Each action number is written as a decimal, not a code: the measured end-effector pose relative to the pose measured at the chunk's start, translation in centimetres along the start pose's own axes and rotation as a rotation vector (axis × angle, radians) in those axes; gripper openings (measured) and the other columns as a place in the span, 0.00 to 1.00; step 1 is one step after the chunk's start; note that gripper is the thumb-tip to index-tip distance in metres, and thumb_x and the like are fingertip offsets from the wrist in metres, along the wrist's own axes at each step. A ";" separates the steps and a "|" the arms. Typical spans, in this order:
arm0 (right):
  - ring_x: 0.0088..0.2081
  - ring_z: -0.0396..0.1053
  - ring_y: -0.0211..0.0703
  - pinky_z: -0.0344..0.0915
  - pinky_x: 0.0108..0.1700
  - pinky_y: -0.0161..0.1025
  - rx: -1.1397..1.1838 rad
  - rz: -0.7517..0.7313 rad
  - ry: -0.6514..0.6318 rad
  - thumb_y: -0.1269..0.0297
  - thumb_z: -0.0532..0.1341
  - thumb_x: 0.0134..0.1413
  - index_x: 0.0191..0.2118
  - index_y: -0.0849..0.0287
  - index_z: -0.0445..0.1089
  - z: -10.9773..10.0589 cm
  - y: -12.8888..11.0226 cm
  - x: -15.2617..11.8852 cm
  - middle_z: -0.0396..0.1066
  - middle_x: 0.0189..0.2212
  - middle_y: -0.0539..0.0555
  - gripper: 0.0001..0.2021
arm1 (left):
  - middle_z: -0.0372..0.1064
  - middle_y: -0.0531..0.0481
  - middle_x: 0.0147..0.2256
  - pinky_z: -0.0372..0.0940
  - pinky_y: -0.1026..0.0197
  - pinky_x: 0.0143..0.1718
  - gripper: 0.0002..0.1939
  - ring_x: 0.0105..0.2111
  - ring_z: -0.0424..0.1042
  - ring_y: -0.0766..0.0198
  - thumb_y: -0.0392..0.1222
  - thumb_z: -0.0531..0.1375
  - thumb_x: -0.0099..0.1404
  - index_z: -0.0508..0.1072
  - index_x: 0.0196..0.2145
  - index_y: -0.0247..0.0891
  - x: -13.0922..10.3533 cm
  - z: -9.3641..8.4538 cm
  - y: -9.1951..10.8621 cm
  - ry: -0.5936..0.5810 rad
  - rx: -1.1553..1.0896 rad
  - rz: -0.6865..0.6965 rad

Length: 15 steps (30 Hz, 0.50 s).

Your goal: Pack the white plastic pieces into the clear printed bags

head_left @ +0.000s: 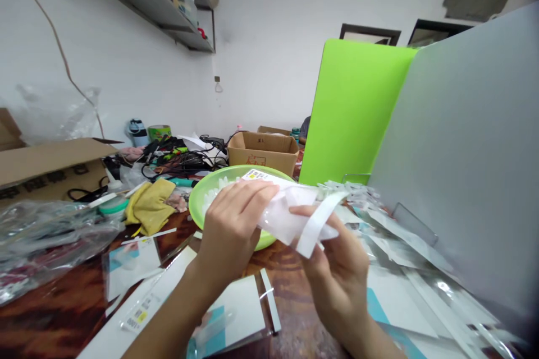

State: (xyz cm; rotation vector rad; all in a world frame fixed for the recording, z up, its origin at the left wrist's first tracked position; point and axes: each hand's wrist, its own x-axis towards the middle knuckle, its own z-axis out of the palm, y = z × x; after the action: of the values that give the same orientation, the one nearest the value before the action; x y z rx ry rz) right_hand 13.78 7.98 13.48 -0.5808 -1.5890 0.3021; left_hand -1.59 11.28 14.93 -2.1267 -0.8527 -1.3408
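Observation:
My left hand [236, 221] is closed around a clear plastic bag [280, 216] with a whitish card or sheet inside. A printed label with a yellow mark [253, 175] shows at its far edge. The fingers of my right hand [339, 275] are closed at the bag's right end, on a white strip [320, 221] that curls over it. Behind and below the bag stands a light green bowl [197, 202] holding small whitish pieces. Flat packets with white and blue cards, such as this packet [242, 305], lie on the table below my hands.
Many clear packets [412, 291] pile up at right beside a grey partition [475, 151] and a green panel [353, 106]. A cardboard box [263, 151] stands behind the bowl. A yellow cloth [151, 205], plastic bags [46, 252] and another carton [50, 171] are at left.

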 end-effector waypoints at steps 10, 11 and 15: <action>0.37 0.65 0.36 0.65 0.38 0.34 -0.255 -0.152 -0.036 0.78 0.63 0.50 0.51 0.55 0.69 -1.8 -0.1 0.7 0.66 0.36 0.49 0.21 | 0.72 0.40 0.45 0.60 0.56 0.54 0.18 0.50 0.68 0.57 0.30 0.55 0.61 0.68 0.49 0.31 -0.8 0.6 0.8 0.123 -0.007 0.035; 0.38 0.64 0.36 0.65 0.41 0.34 -0.247 -0.140 -0.107 0.78 0.62 0.51 0.52 0.57 0.69 -1.9 -0.2 0.9 0.64 0.37 0.50 0.22 | 0.72 0.40 0.45 0.60 0.56 0.54 0.18 0.50 0.68 0.57 0.30 0.54 0.61 0.68 0.49 0.31 -0.9 0.7 0.6 0.133 0.002 0.041; 0.45 0.61 0.40 0.63 0.52 0.37 -0.238 -0.081 -0.203 0.74 0.60 0.55 0.53 0.63 0.68 -1.8 -0.8 1.2 0.59 0.40 0.55 0.18 | 0.71 0.40 0.48 0.61 0.56 0.50 0.21 0.49 0.70 0.54 0.32 0.55 0.63 0.65 0.55 0.32 -1.1 0.6 0.5 0.071 0.111 0.064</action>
State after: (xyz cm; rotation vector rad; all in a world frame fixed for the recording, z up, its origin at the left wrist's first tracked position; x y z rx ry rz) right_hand 15.35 7.69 15.06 -0.6824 -1.8546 0.1131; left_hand -1.26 11.04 13.63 -1.9926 -0.8049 -1.2982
